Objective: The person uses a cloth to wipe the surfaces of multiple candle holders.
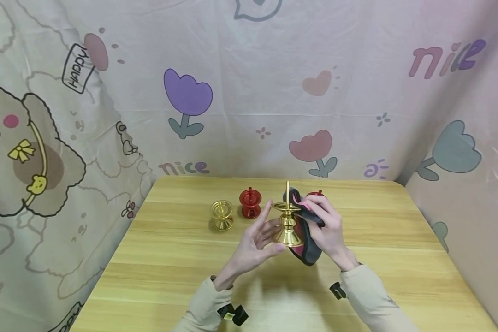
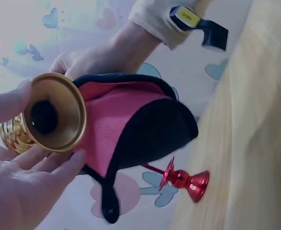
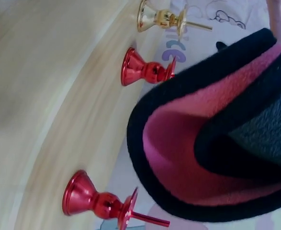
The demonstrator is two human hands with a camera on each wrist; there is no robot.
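In the head view, the left hand is right of centre in the lower half of the frame, its thumb and some fingers clamped on the flared base of a gold candlestick; the index finger stretches upward. The candlestick is upright, its thin spike pointing up. Just to its right, the right hand pinches a folded grey cloth with pink lining and black edging, the fingers closed on its upper part. A second gold candlestick and a red candlestick stand on the wooden counter left of the hands; another red candlestick shows partly behind the right hand. A printed curtain fills the upper frame.

In the left wrist view, the held candlestick is at left, its hollow base facing the camera, thumb above and fingers below the rim. The cloth spreads across the middle, with a dark tab hanging below; a red candlestick is at lower right.

In the right wrist view, the cloth's open fold covers the right side. The second gold candlestick appears at the top, one red below it, the other at lower left.
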